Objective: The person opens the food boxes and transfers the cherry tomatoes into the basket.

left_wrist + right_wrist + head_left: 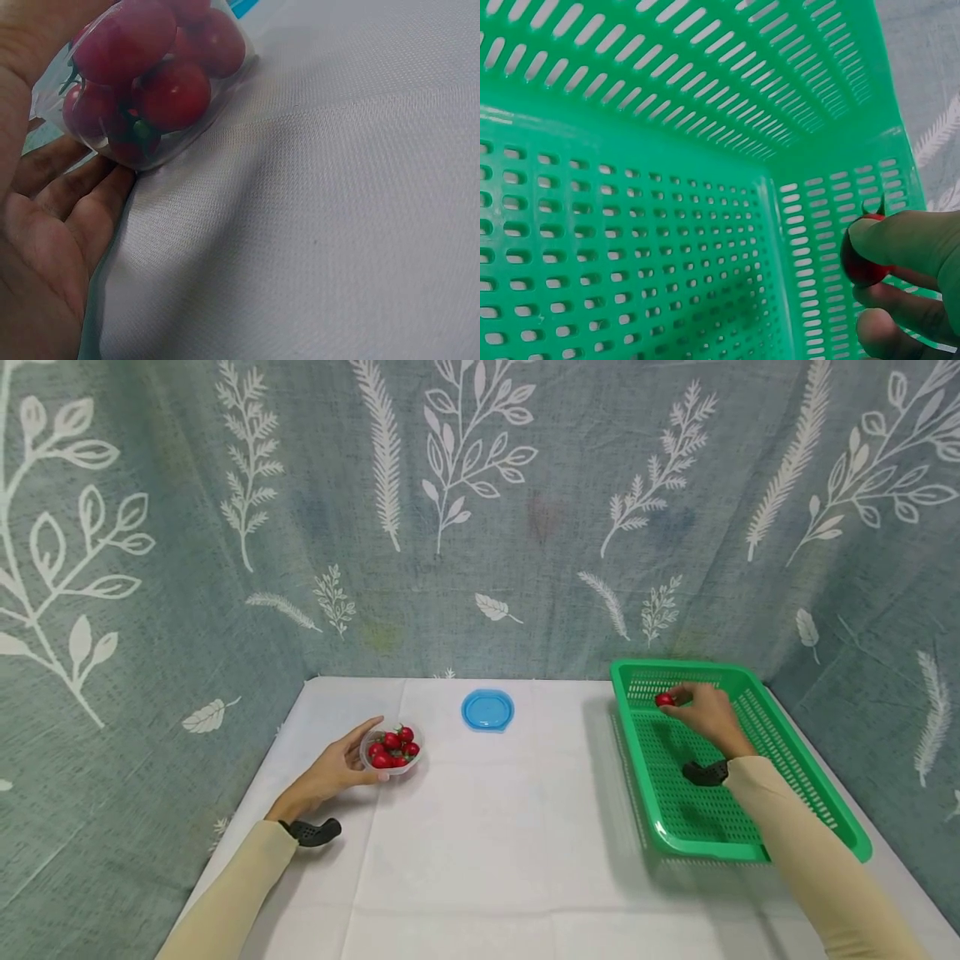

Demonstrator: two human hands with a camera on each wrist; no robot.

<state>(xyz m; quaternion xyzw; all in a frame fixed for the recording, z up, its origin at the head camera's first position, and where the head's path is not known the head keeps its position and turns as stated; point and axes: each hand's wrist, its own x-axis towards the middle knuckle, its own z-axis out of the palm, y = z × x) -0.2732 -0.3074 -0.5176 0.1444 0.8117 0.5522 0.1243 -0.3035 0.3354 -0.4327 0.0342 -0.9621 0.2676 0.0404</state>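
Observation:
On the left of the white table, a clear plastic tub [415, 763] holds several red cherry tomatoes [176, 94] with green stems. My left hand [339, 768] grips the tub from its left side, thumb at the near side and fingers round the far side. Over at the right, a green slotted plastic basket [651, 789] lies under my right hand [705, 714]. Thumb and fingers of that hand pinch one cherry tomato [861, 259], held near the basket's far left corner, inside the rim. Its green stem points up in the right wrist view.
A round blue lid [487, 710] lies flat near the table's back edge, between tub and basket. White cloth [495, 835] covers the table. Grey-green curtains [480, 602] with white leaf prints hang behind and at both sides.

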